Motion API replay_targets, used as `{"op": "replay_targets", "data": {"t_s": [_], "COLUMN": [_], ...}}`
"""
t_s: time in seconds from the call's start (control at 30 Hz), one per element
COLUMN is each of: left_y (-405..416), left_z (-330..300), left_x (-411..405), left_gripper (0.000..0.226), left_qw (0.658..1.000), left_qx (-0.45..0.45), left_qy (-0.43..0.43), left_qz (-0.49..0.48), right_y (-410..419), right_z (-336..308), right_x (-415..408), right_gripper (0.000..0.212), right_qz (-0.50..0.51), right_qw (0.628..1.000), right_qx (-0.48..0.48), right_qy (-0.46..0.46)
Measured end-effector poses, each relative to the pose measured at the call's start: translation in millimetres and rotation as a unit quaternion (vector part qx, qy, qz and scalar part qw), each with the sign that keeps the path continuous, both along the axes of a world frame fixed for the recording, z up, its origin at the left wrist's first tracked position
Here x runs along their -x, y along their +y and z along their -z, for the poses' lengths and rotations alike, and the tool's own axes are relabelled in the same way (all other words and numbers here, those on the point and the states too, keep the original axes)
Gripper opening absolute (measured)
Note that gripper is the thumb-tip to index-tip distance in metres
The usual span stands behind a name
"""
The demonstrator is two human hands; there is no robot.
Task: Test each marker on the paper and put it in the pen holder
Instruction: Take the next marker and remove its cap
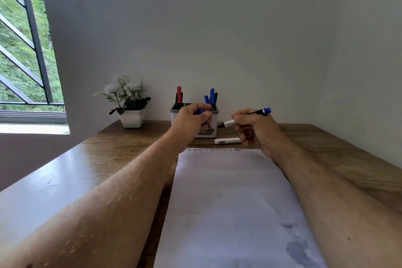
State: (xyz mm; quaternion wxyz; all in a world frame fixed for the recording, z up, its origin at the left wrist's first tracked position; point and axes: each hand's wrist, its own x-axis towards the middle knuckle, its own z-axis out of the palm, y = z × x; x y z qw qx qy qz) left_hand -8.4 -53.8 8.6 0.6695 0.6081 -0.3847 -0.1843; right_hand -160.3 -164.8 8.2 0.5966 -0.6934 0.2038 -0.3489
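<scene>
Holding an uncapped blue marker (243, 119) in the head view, the right hand (255, 129) has its fingers curled round the barrel, tip pointing left toward the left hand (192, 121), whose fingers are closed on a blue cap (199, 112). Both hands hover above the far edge of the paper (230, 198), which lies on the wooden bench (339, 159) and carries a row of small test marks (214, 149) along its top edge, the last one blue. Judging by that fresh mark, this marker looks already tested, and the step in hand is recapping; the next move calls for lining cap and tip up squarely, pressing them together, then dropping the marker into the pen holder (174, 113) just behind the hands. That holder already has red and dark markers (179, 94) in its left compartment and blue ones (211, 95) in its right. One white-barrelled marker (227, 141) lies on the bench between holder and paper, seemingly untested. A potted plant (128, 102) stands left of the holder.
</scene>
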Motion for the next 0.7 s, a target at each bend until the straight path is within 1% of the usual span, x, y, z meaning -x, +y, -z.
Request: {"op": "replay_targets", "data": {"t_s": [0.07,0.13,0.27,0.37,0.47,0.57,0.7], "left_y": [1.0,2.4,3.9,4.3,5.5,6.8,7.6], "left_z": [0.0,-1.4,-4.1,-5.0,-6.3,-6.6,-4.4], "left_x": [-1.2,-1.9,-1.4,-1.1,-1.3,0.1,3.0], "left_gripper": [0.017,0.019,0.016,0.013,0.021,0.021,0.026], "left_qw": [1.000,0.998,0.984,0.975,0.965,0.962,0.969], "left_qx": [0.015,0.039,0.083,0.092,0.098,0.099,0.079], "left_qy": [0.011,0.055,0.161,0.203,0.242,0.254,0.228], "left_qz": [-0.015,-0.014,0.001,-0.010,-0.007,0.003,0.046], "right_y": [2.8,5.0,5.0,4.7,5.1,6.0,8.2], "right_z": [-0.4,-1.7,-1.2,-2.5,-3.4,-3.7,-3.9], "right_x": [0.4,1.3,0.3,-0.9,-1.4,-1.6,-2.1], "right_gripper": [0.024,0.032,0.025,0.023,0.022,0.023,0.023], "right_qz": [-0.014,-0.023,-0.014,-0.024,-0.034,-0.036,-0.032], "right_qw": [0.999,0.998,0.999,0.998,0.997,0.997,0.998], "right_qx": [-0.027,-0.047,-0.039,-0.050,-0.058,-0.059,-0.047], "right_qy": [-0.009,-0.018,-0.026,-0.035,-0.043,-0.045,-0.033]}}
